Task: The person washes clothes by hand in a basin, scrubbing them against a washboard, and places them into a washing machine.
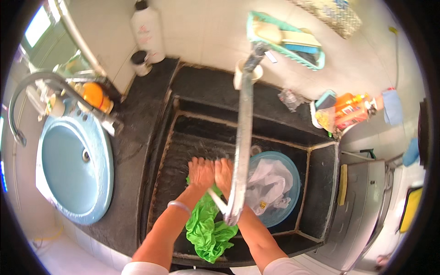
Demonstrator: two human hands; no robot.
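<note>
Both hands are side by side in a dark stone sink [185,137]. My left hand [201,173], with a bracelet at the wrist, is closed over a bright green cloth [209,237]; a bit of green shows beside its fingers. Against it, my right hand [223,173] bears down on the same cloth with curled fingers, partly covered by a long metal tap spout [244,137]. The cloth trails back between my forearms in wrinkled folds. From the spout's end a white stream [217,200] slants towards the hands. Water spreads over the wet sink floor beyond my fingers.
Right of the spout, a blue basin [296,192] holds wet white fabric [271,178]. A blue washbasin [68,172] with a curved tap [44,74] lies left. Bottles [350,110] stand at the back right, under a green wall basket [321,63]. A washing machine [361,206] is right.
</note>
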